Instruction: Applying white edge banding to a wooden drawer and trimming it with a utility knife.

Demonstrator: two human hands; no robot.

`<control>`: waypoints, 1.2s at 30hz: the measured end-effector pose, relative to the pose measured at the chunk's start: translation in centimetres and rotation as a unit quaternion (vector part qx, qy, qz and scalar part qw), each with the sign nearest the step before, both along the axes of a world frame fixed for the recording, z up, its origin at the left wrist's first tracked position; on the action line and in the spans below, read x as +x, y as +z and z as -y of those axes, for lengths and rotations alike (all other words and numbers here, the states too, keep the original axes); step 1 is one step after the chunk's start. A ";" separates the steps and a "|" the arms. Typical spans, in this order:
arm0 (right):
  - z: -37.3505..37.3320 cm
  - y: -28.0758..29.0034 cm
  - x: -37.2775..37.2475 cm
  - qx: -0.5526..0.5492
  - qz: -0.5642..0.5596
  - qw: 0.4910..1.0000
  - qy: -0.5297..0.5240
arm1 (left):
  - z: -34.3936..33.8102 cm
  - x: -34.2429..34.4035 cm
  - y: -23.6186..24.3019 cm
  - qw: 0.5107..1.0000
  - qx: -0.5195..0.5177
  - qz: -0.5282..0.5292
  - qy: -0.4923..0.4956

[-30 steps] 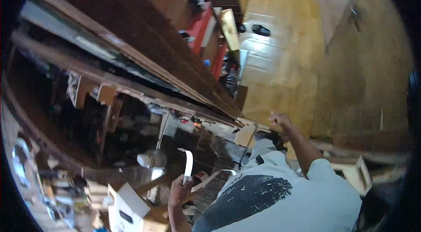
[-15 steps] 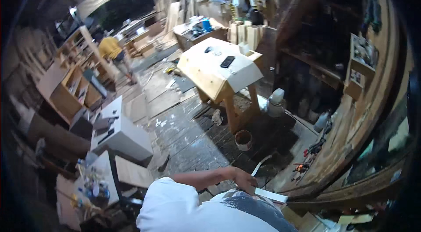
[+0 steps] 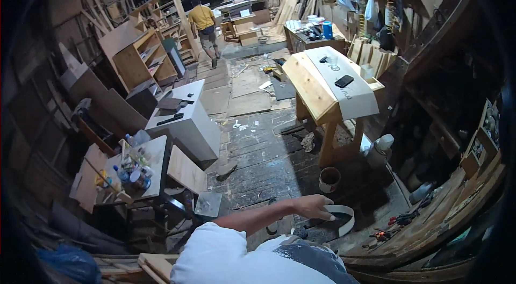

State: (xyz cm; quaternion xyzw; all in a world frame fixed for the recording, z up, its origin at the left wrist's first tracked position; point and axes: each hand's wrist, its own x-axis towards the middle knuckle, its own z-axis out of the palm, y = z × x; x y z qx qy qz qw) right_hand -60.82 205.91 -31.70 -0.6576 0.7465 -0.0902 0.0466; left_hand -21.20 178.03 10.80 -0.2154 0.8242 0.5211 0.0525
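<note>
Left hand: its own back masks most of the grip on the white strip, so can't count the fingers on it. Right hand out of view. Shirt cut by bottom edge. Blue bundle fades into the dark lens rim. Bucket contents too dark to read. Orange-handled tools too small to identify. Co-worker's hands: can't make out.

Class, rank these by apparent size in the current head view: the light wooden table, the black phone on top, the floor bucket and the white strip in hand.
1. Light wooden table
2. Floor bucket and white strip: unsure, since the strip is thin and nearer the camera
3. Black phone
</note>
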 end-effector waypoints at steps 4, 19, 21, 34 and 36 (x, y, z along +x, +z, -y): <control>-0.5 0.1 -0.4 0.000 0.017 1.000 -0.017 | -0.9 -0.3 -0.2 0.999 0.024 -0.049 0.000; -11.4 -0.8 2.4 0.025 0.107 0.983 -0.148 | -1.0 -1.8 1.8 0.992 -0.011 -0.117 -0.041; -12.4 -0.6 2.3 0.028 0.113 0.980 -0.164 | -1.4 -1.5 3.6 0.997 -0.027 -0.063 -0.025; -12.9 2.6 -0.7 0.033 0.142 0.961 -0.236 | -1.1 -0.5 2.5 0.987 0.111 -0.113 0.025; -12.3 2.7 -0.9 0.035 0.150 0.958 -0.240 | -1.0 0.0 3.8 0.995 0.052 -0.083 0.028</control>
